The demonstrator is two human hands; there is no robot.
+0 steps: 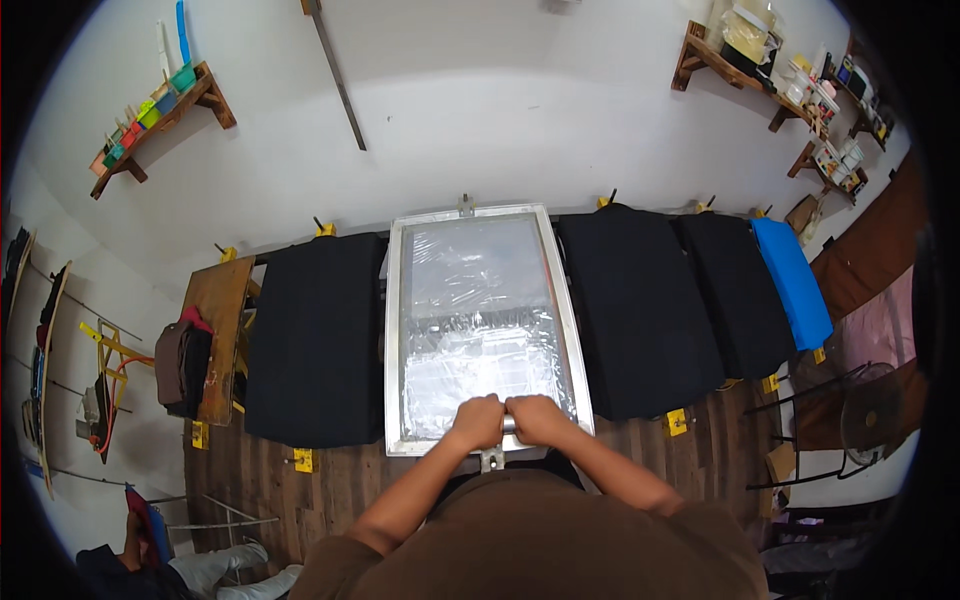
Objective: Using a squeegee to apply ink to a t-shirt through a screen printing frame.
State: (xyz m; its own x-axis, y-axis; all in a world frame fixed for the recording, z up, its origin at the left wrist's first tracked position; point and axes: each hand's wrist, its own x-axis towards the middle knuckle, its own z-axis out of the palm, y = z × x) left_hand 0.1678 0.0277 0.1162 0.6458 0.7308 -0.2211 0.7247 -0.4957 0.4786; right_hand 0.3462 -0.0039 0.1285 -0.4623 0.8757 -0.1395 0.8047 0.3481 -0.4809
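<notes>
Both of my hands are closed side by side on a squeegee [510, 424]. Only a short stretch of its metal grip shows between them; the blade is hidden. My left hand [480, 420] and my right hand [537, 419] are above the near end of a printing screen [394, 330]. The screen has a pale metal frame and lies lengthwise away from me. Shiny, wrinkled clear film covers much of its mesh [480, 275]. A metal clamp [492, 460] sits at its near edge, close to my body. What lies beneath the screen is hard to make out.
A black-covered board [315, 340] flanks the screen on the left; more black boards [640, 310] and a blue one [793, 285] stand right. Folded garments [183, 365] rest on a wooden table [215, 300]. A fan [870, 420] is at right, another person [130, 560] lower left.
</notes>
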